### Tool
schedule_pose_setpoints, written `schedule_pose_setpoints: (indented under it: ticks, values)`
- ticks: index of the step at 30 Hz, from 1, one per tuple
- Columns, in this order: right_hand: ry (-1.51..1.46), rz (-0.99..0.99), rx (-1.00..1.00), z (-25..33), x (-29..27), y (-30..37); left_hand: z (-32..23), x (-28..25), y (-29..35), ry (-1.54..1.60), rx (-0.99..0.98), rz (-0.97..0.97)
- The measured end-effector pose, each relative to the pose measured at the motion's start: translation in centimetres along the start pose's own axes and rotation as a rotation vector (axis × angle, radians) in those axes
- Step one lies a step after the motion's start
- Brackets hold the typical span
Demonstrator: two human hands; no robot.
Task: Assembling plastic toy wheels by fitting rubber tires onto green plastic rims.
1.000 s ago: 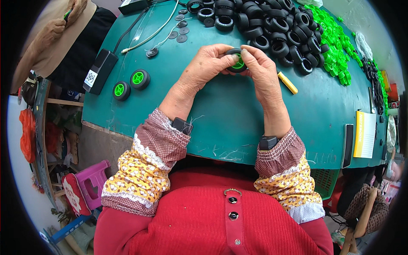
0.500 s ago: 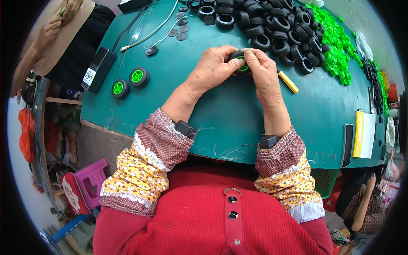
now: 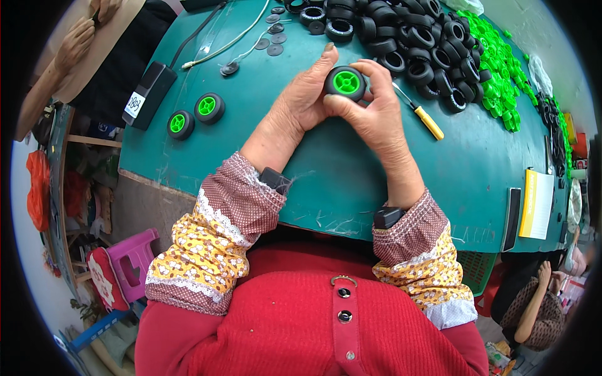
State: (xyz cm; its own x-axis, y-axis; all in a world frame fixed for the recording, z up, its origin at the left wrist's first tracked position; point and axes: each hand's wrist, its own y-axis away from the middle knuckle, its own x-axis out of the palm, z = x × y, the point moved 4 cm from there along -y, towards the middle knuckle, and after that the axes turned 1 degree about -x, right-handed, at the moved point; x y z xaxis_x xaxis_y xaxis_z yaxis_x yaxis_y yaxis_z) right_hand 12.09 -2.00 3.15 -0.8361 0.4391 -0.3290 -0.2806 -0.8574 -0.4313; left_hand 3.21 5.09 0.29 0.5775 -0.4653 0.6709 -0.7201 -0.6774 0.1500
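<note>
A toy wheel [image 3: 346,83], a black tyre around a bright green spoked hub, is held above the table with its hub facing up. My right hand [image 3: 378,121] grips it by the tyre between thumb and fingers. My left hand [image 3: 300,100] is against the wheel's left side, its thumb stretched up and away from the tyre; its other fingers are largely hidden. Two similar wheels, one [image 3: 180,125] and another [image 3: 209,108], lie to the left on the green table [image 3: 301,216]. A yellow-handled screwdriver-like tool [image 3: 429,123] lies just right of my right hand.
A heap of black tyres [image 3: 420,37] covers the far side, beside a pile of green hubs [image 3: 498,94]. Black discs [image 3: 274,49] and a pale cable [image 3: 229,44] lie at the back left, near a black box [image 3: 150,94]. At right are a notebook [image 3: 536,203] and another person [image 3: 533,307].
My hands have turned the wheel so its hub faces up. My left thumb has lifted off it, while my right thumb and fingers have spread around the tyre.
</note>
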Motion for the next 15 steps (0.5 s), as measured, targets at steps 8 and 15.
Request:
schedule_pose_setpoints:
  ticks: [8, 15]
  values:
    - [0.108, 0.000, -0.096, 0.64, 0.00, 0.26, 0.40, 0.44, 0.14, 0.249, -0.091, 0.076]
    - [0.158, 0.060, -0.146, 0.48, 0.65, 0.56, 0.40, 0.53, 0.30, 0.296, -0.122, 0.114]
